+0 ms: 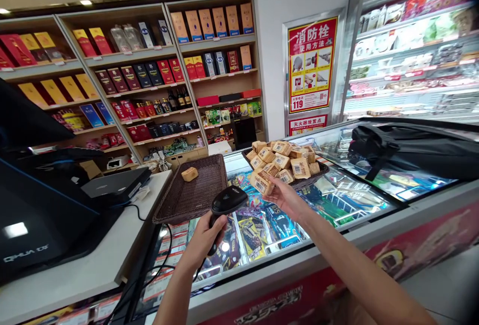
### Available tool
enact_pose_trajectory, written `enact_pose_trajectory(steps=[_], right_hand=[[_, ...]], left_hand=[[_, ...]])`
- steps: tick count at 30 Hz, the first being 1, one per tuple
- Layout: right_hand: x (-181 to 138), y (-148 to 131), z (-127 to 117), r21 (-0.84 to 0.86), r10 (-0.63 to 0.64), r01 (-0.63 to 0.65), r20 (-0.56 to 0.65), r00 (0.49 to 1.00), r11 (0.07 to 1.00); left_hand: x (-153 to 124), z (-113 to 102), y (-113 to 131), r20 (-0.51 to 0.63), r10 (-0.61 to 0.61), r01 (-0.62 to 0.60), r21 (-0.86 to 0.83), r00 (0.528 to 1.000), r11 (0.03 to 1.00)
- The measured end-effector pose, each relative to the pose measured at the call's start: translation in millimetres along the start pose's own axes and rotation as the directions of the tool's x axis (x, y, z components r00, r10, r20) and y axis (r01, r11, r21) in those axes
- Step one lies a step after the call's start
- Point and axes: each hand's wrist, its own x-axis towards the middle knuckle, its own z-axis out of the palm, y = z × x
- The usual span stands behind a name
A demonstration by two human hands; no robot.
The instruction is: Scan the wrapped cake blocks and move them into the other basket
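Observation:
My left hand (209,235) is wrapped round the handle of a black barcode scanner (229,199), whose head points toward the right. In my right hand (281,196) is a small tan package (261,183) with a barcode label, held at the near edge of a pile. Behind it, similar barcoded packages (281,160) are heaped on a dark woven tray (316,177). To the left, a brown wicker basket (179,204) holds one such package (189,174). Both containers rest on a glass-topped freezer.
The freezer (277,245) shows colourful packs under its glass. A black bag (415,150) lies on its right part. At left stand a checkout machine (41,215) and a white counter (112,250); the scanner's cable (170,250) hangs between. Stocked shelves (149,51) line the back wall.

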Motion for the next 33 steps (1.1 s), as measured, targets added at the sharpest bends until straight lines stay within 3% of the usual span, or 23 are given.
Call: enact_pose_trajectory(steps=[4,7,10,12,15,18,27,33], right_hand=[[17,-18,-16,-0.2,-0.241,0.224,-0.066,0.968,0.954],[47,-48,-39,-0.485,-0.52,0.382,-0.188,0.833,0.787],[85,-84,-64,-0.774,-0.719,0.309,-0.257,0.646,0.554],[109,-106,-78,-0.866,-0.731,0.145,-0.301,0.613,0.478],[140,-128,-90,-0.926,-0.679,-0.072,-0.323,0.659,0.37],[166,-139,-94,-0.954,-0.63,-0.184,-0.296,0.718,0.238],[204,-141,-90,-0.979,-0.524,-0.157,-0.203,0.827,0.132],[198,-141,-85,-0.979,-0.539,-0.192,-0.202,0.818,0.075]], left_hand=[[0,-5,-2,-0.038,-0.008,0.008,-0.001,0.999,1.0],[2,-10,-6,-0.057,-0.015,0.015,-0.004,0.998,1.0],[2,-13,-7,-0.079,-0.034,0.033,-0.01,0.996,0.999],[4,-13,-7,-0.118,-0.04,0.038,-0.024,0.992,0.999],[9,-12,-8,-0.182,-0.039,0.031,-0.044,0.982,0.999],[18,-13,-14,-0.202,-0.039,0.031,-0.044,0.979,0.999],[37,-18,-32,-0.196,-0.069,0.065,-0.026,0.978,0.998],[41,-26,-25,-0.206,-0.096,0.07,-0.131,0.974,0.989]])
